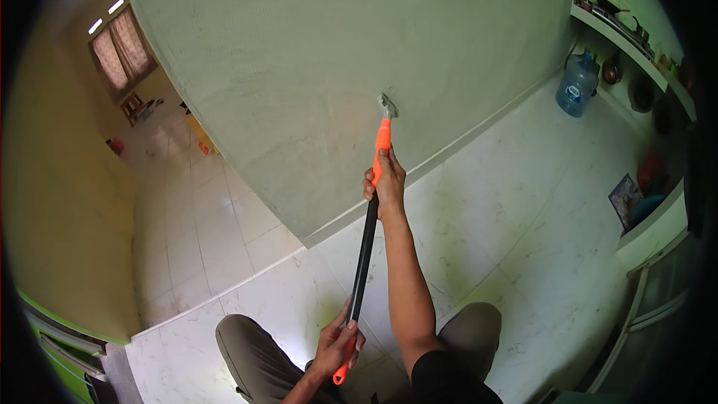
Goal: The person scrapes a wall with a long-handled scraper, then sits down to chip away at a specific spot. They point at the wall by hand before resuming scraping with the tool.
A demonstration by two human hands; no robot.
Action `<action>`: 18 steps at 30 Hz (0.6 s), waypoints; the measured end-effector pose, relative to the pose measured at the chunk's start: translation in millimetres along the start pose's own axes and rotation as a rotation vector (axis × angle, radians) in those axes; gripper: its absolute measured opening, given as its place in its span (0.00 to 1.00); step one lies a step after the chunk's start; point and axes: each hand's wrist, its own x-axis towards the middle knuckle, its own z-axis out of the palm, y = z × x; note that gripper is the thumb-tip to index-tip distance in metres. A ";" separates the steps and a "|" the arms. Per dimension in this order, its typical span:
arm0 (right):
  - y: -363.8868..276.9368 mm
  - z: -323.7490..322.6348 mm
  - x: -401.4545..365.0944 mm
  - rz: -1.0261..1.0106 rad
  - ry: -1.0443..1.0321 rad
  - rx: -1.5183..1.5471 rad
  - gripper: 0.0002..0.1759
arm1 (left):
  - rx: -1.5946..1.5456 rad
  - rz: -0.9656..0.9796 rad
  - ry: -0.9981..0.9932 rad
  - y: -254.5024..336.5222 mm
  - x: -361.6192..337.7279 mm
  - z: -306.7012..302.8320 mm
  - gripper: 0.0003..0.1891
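A long-handled scraper [366, 247] runs up the middle of the view, with a black shaft, orange ends and a metal head [387, 105]. Its head lies against the grey-green wall [299, 67], beside a slightly paler patch. My right hand [387, 182] is wrapped round the upper orange grip, the thumb lying along it toward the head. Lower down, my left hand [338, 346] grips the shaft just above its orange end, close to my knees.
Pale tiled floor [479, 217] surrounds the wall's base. At right, a blue water bottle [577, 86] stands below a counter [624, 37] with pans and a stove. A doorway on the left shows another room with a curtained window [122, 52].
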 end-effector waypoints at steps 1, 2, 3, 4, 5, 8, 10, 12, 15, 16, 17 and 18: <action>-0.6 -0.7 4.7 -0.018 0.001 0.005 0.30 | 0.040 -0.006 0.015 2.9 2.3 -1.4 0.33; -3.6 -2.2 11.0 -0.033 0.003 0.010 0.30 | 0.079 -0.014 0.031 10.6 5.3 0.8 0.33; -4.5 -4.0 14.4 -0.046 0.006 0.013 0.30 | 0.117 -0.024 0.048 14.7 6.3 4.1 0.33; -3.5 -5.2 14.0 -0.058 0.003 -0.035 0.29 | 0.095 -0.030 0.062 13.5 4.4 8.8 0.33; -6.6 -6.2 12.7 -0.070 0.000 -0.084 0.29 | 0.074 -0.037 0.075 11.0 3.6 15.9 0.33; -13.6 -6.7 11.5 -0.047 0.029 -0.149 0.26 | 0.044 -0.002 0.056 -3.3 5.7 20.9 0.33; -15.4 -7.1 9.9 -0.072 0.012 -0.169 0.26 | 0.040 0.001 0.061 -3.7 4.9 26.0 0.33; -11.9 -10.1 9.2 -0.078 0.025 -0.195 0.25 | 0.046 -0.024 0.087 -9.2 7.3 23.8 0.33; -16.7 -8.5 10.9 -0.054 0.044 -0.211 0.25 | 0.048 0.004 0.084 -18.0 11.6 25.6 0.33; -20.0 -8.5 9.6 -0.054 0.044 -0.225 0.26 | 0.066 0.007 0.088 -17.0 6.9 29.4 0.33; -22.1 -8.3 8.7 -0.060 0.040 -0.239 0.26 | 0.085 0.016 0.092 -15.0 8.9 31.4 0.33; -21.1 -7.2 8.5 -0.062 0.037 -0.251 0.27 | 0.078 0.013 0.100 -14.8 13.8 29.5 0.33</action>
